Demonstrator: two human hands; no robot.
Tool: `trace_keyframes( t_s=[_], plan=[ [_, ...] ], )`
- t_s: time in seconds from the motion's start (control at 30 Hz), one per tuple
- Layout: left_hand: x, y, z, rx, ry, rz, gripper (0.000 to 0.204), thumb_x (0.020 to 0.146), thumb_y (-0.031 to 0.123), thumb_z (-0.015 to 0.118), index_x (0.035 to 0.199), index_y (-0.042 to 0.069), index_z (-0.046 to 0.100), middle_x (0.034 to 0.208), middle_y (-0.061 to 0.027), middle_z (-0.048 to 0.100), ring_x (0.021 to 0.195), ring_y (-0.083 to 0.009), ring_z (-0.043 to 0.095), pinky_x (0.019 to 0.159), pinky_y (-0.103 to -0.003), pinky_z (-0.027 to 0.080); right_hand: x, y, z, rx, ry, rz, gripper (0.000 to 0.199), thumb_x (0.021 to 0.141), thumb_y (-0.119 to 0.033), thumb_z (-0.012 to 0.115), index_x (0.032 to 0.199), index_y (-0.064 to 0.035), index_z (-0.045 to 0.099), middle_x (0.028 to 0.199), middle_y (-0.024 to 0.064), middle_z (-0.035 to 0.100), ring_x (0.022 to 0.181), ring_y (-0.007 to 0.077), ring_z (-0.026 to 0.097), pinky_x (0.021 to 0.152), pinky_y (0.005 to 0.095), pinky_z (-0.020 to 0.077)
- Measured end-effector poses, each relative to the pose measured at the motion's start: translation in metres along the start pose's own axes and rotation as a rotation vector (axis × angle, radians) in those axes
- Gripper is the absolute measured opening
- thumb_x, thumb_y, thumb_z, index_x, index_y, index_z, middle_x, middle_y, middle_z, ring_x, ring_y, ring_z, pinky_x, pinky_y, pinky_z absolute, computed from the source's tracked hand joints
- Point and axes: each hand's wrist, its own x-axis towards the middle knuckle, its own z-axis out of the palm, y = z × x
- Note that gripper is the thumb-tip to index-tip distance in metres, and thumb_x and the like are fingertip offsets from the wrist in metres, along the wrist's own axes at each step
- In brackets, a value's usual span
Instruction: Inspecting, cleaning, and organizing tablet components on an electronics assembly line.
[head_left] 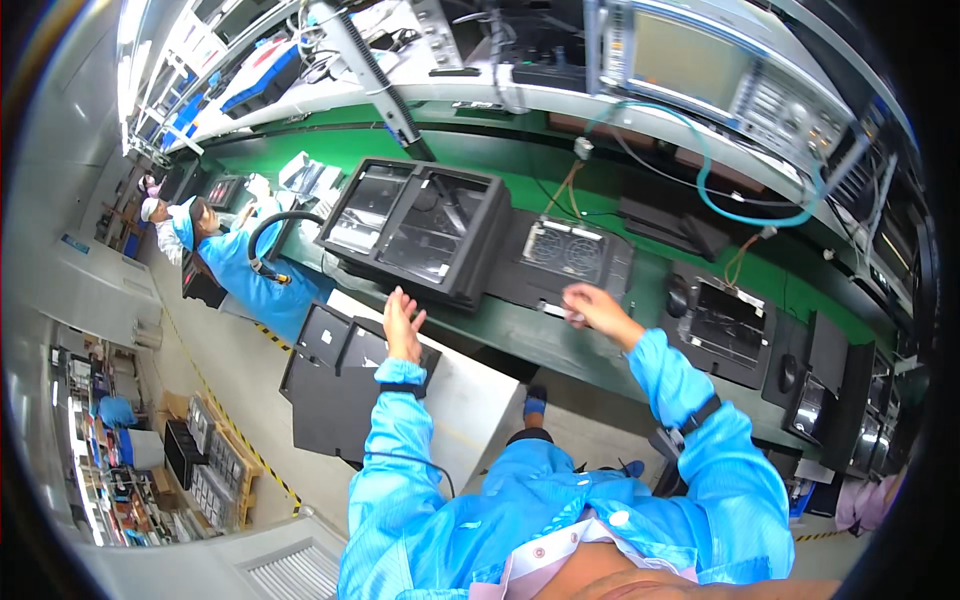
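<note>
My left hand point(402, 326) is raised with its fingers stretched out and holds nothing. It is just in front of a stack of black trays point(492, 240), whose two top compartments hold dark, glossy flat panels. My right hand point(600, 309) is at the bench's front edge with fingers curled together. Whatever may be between them is too small to make out. Close to its fingertips is a small white strip point(553, 310) on the edge of a black foam tray point(515, 280). In that tray sits a flat unit with two round fan-like grilles point(565, 252).
Another black tray with a dark panel point(728, 318) lies to the right, near a black mouse point(677, 290). More black trays point(335, 400) rest on a white surface at lower left. A co-worker in blue point(255, 270) sits farther left. Instruments point(690, 60) and cables fill the shelf above.
</note>
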Motion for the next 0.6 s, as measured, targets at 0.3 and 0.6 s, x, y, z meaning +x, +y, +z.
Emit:
trace_keyframes(
  t_s=[0.3,0.6],
  plan=[
    [0.106,0.030,0.025,0.083,0.098,-0.147,0.056,0.085,0.022,0.071,0.125,0.000,0.039,0.108,-0.0158,0.058,0.088,-0.0239,0.061,0.062,-0.039,0.050,0.183,-0.085,0.142,-0.068,0.336,0.187,0.081,0.075,-0.040,0.081,0.125,0.0103,0.042,0.112,0.0212,0.057,0.096,0.0297,0.062,0.074,0.0424,0.0566],
    [0.104,0.056,0.011,-0.227,-0.138,-0.404,0.028,0.086,0.018,0.065,0.110,0.005,0.058,0.101,-0.0076,0.061,0.099,-0.0241,0.060,0.087,-0.047,0.048,0.207,-0.093,0.127,0.237,0.299,0.419,0.026,0.078,-0.039,0.073,0.087,-0.0159,0.065,0.071,-0.0018,0.056,0.056,0.0115,0.048,0.052,0.0274,0.0401]
  ],
)
